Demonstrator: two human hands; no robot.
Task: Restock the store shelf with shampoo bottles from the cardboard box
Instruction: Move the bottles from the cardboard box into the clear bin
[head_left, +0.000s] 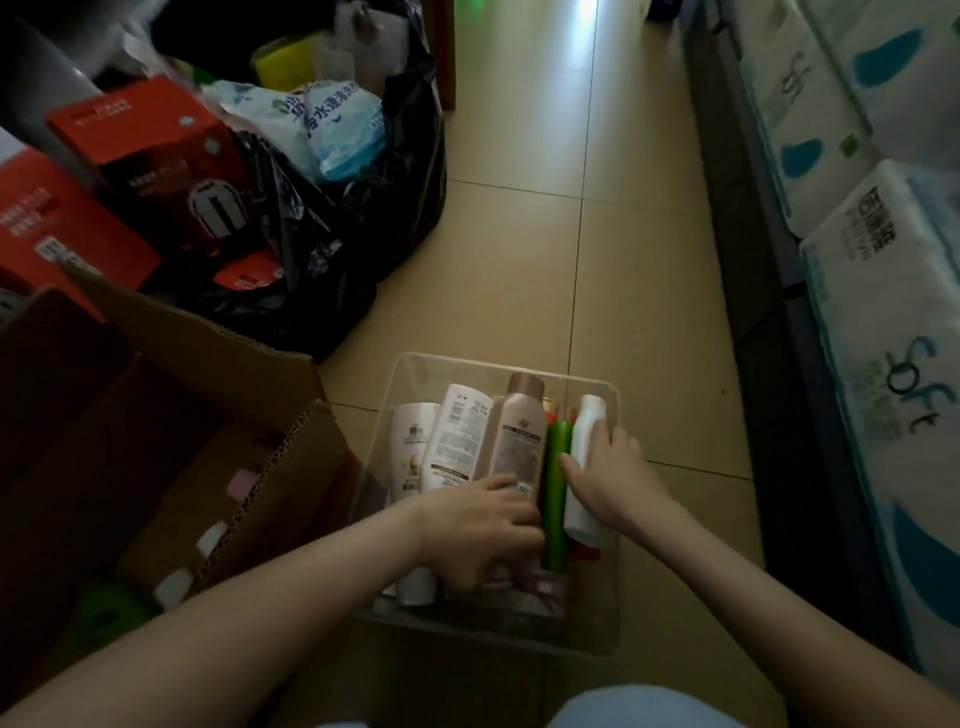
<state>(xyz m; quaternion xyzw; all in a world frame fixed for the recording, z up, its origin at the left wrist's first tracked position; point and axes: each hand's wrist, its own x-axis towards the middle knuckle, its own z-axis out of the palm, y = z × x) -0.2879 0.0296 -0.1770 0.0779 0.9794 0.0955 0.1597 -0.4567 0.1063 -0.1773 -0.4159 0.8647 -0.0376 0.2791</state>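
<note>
Both forearms stretched forward, left hand (483, 530) palm down, fingers curled, right hand (615, 475) gripping white bottle (589, 418)

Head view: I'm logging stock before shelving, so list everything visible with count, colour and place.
clear bin: one, transparent, floor centre
white bottles: at least four, in the bin
beige bottle: one, mid-bin
green bottle: one, right of the beige bottle
cardboard box: one, brown, open, left of bin
black bag: one, upper left
red cartons: two, far left
tissue packs: several, white-blue, right edge
left hand: one, among the bottles, grip unclear
right hand: one, grips the rightmost white bottle
</note>
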